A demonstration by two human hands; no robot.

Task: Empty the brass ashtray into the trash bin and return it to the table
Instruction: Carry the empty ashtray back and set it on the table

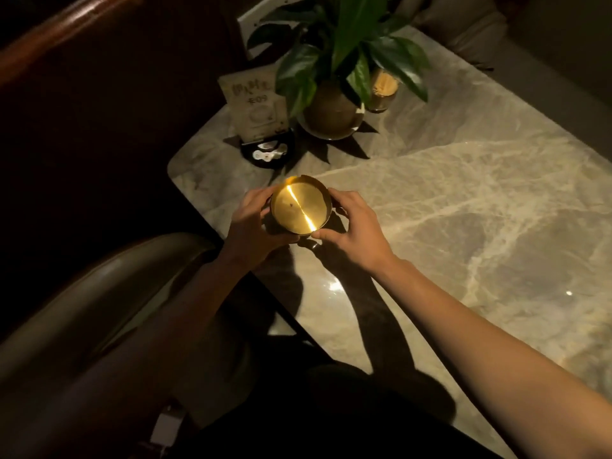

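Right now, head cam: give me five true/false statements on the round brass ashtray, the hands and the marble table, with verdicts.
1. Both hands hold the round brass ashtray, the left hand on its left side and the right hand on its right. True.
2. The ashtray is heaped with butts. False: its bottom shows shiny brass with only a small dark speck.
3. The ashtray is near the left edge of the pale marble table. True.
4. A trash bin stands beside the table. False: no bin is in view.
5. The green potted plant stands nearer the person than the ashtray. False: it stands beyond it, next to a card sign.
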